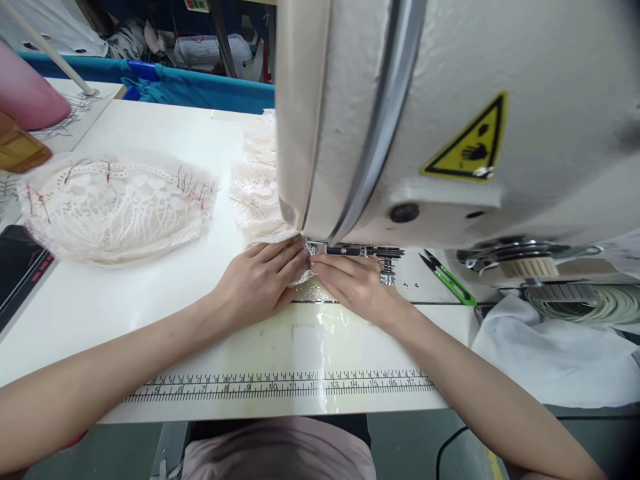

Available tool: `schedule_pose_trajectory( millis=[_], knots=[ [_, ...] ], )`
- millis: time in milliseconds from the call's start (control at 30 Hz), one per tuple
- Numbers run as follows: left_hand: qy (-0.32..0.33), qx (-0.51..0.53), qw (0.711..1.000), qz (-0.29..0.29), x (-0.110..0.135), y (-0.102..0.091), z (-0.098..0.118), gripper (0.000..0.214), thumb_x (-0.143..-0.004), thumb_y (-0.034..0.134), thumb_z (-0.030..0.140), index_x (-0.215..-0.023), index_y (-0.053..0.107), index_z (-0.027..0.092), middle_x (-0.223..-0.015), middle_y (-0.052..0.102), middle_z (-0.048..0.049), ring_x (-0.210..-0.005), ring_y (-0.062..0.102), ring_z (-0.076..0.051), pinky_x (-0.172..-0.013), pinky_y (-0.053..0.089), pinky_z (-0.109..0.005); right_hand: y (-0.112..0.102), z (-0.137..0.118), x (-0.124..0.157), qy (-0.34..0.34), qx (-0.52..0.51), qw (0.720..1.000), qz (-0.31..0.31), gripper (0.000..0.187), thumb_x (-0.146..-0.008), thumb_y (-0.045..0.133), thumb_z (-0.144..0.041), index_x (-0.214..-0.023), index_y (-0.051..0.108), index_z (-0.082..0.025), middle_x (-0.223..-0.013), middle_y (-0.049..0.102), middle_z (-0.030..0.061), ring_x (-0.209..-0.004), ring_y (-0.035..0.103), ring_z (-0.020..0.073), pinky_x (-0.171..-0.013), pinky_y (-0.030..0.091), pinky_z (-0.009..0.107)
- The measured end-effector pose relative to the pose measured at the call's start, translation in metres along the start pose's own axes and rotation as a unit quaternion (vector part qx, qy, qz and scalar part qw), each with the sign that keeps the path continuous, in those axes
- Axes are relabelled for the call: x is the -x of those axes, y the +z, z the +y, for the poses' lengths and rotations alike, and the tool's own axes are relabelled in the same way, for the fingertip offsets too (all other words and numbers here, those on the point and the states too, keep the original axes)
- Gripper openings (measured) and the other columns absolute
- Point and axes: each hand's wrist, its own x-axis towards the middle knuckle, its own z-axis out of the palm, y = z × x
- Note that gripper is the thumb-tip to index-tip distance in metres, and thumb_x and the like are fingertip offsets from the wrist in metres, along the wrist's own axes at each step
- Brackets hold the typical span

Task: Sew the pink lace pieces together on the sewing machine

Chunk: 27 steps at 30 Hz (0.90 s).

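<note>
A pale pink lace piece [256, 190] runs along the table to the sewing machine's needle area, where its edge bunches under my fingers. My left hand [263, 277] presses on the lace left of the presser foot [320, 249], fingers together and thumb against the cloth. On the right of the foot, my right hand [357, 283] has its fingers closed at the lace edge by the needle. The needle tip and the exact seam are hidden by my fingers and the machine head [450, 120].
Left lies a lace cup piece [120, 210] with loose threads, beside a dark device [20, 273] and a pink thread cone [30, 90]. Green thread snips [450, 280] lie right of the machine, near white cloth [555, 360]. A ruler strip [280, 385] follows the front edge.
</note>
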Motion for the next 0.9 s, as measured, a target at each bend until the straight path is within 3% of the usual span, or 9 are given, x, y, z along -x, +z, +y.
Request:
schedule_pose_trajectory(
  millis=[300,500,733,900],
  knots=[
    [0.009,-0.016,1.000,0.005,-0.002,-0.001,0.002,0.033,-0.095,0.047,0.022,-0.119,0.066,0.010,-0.123,0.067,-0.0137,-0.119,0.061,-0.029,-0.092,0.055,-0.039,0.004,0.004,0.001,0.076,-0.022,0.997,0.009,0.018,-0.097,0.053,-0.022,-0.096,0.071,-0.021,-0.099,0.075,0.0013,-0.083,0.068,0.0122,-0.079,0.054,0.028],
    [0.009,-0.023,1.000,-0.008,-0.003,-0.003,0.003,0.034,-0.095,0.048,0.021,-0.123,0.064,0.011,-0.126,0.066,-0.0146,-0.122,0.059,-0.030,-0.091,0.056,-0.040,0.000,0.010,0.001,0.038,0.000,0.999,0.008,0.014,-0.093,0.057,-0.020,-0.099,0.070,-0.023,-0.098,0.075,0.0004,-0.083,0.068,0.0132,-0.074,0.055,0.029],
    [0.057,0.013,0.998,0.025,0.000,0.002,0.001,0.036,-0.095,0.050,0.014,-0.129,0.060,0.014,-0.125,0.066,-0.0087,-0.119,0.062,-0.023,-0.102,0.052,-0.038,0.004,0.013,0.003,0.067,-0.024,0.997,-0.009,0.018,-0.095,0.054,-0.020,-0.100,0.071,-0.024,-0.095,0.073,0.0012,-0.087,0.067,0.0137,-0.079,0.055,0.030],
    [0.063,0.001,0.998,0.030,0.003,0.002,-0.003,0.034,-0.097,0.044,0.018,-0.123,0.064,0.010,-0.122,0.068,-0.0109,-0.115,0.065,-0.025,-0.098,0.055,-0.039,0.010,0.010,0.005,0.061,0.002,0.998,-0.019,0.018,-0.096,0.054,-0.020,-0.103,0.070,-0.024,-0.102,0.073,0.0015,-0.089,0.066,0.0143,-0.082,0.054,0.030]
  ],
)
